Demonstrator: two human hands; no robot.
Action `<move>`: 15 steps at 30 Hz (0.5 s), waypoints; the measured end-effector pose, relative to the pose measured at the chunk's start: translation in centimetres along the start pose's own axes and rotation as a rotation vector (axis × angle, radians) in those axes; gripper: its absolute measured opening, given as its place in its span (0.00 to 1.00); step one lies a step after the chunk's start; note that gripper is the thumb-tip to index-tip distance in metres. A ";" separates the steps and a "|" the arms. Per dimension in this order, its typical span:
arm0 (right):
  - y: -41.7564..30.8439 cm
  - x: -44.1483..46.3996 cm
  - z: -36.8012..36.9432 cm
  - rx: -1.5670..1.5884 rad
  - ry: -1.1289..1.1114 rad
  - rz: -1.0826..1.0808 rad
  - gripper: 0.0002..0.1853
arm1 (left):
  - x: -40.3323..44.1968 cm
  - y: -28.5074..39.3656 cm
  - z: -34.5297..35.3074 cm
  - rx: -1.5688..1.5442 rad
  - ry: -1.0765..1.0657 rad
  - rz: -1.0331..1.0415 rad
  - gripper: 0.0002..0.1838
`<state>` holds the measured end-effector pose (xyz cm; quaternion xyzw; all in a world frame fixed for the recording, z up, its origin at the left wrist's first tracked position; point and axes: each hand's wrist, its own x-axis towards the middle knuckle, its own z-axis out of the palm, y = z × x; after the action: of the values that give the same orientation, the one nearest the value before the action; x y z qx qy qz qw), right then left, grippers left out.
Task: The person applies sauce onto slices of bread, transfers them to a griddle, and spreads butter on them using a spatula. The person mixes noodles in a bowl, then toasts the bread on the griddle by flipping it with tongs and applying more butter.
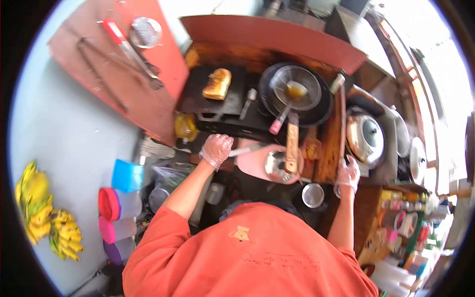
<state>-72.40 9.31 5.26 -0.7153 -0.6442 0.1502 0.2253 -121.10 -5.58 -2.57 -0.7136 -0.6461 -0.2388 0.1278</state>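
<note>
My left hand (216,150), in a clear plastic glove, is closed at the stove's front edge; what its curled fingers grip is hidden. Just right of it, a white-handled utensil (242,151) reaches onto a pink board (251,162) with a metal bowl (278,167). My right hand (349,174), also gloved, has its fingers apart beside the wooden side panel (341,128), with nothing visible in it. Browned bread (217,84) lies on the black griddle (190,99). A strainer (297,81) with some yellow-brown content sits over the dark wok (324,106).
A lidded pot (365,136) stands right of the panel. Tongs (123,44) and a small sieve (146,32) hang at upper left. Bananas (64,232) are at far left, near stacked colored containers (121,204). A metal cup (312,195) stands between my arms.
</note>
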 end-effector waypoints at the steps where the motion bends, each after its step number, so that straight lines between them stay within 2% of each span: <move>1: 0.6 0.5 0.5 0.049 -0.062 0.078 0.29 | 2.1 -1.4 -4.8 0.105 0.035 0.047 0.06; 2: 0.7 0.3 0.7 0.040 0.013 -0.018 0.28 | 4.1 -3.3 -9.5 0.247 -0.010 0.062 0.07; 3: -1.5 -0.3 -0.8 0.052 -0.050 0.048 0.27 | 6.7 -4.1 -15.7 0.391 0.005 0.071 0.08; 4: -0.2 0.2 0.0 0.133 -0.114 0.128 0.25 | 8.9 -5.2 -21.0 0.538 0.036 0.093 0.07; 5: -1.4 -0.2 -0.5 0.117 -0.067 0.065 0.24 | 11.3 -5.4 -26.8 0.640 0.086 0.144 0.05; 8: -2.6 -0.6 -1.3 0.091 -0.039 0.020 0.26 | 16.6 -7.8 -38.6 0.772 0.014 0.330 0.06; 10: -2.8 -0.6 -1.0 0.084 -0.021 0.011 0.26 | 19.7 -10.8 -42.1 0.834 -0.122 0.331 0.06; 12: -3.4 -0.5 -0.7 0.067 -0.016 0.015 0.25 | 22.5 -13.4 -42.8 0.934 -0.241 0.261 0.07; 14: -3.4 -0.2 -0.1 0.061 0.014 0.025 0.24 | 23.8 -16.6 -41.4 1.029 -0.273 0.251 0.07; 15: -4.0 0.0 -0.1 0.062 0.016 0.018 0.24 | 24.2 -17.3 -40.5 1.105 -0.362 0.197 0.05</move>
<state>-75.76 9.53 7.38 -0.7150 -0.6309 0.1666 0.2511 -143.96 -2.40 42.08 -0.6273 -0.6168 0.2718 0.3901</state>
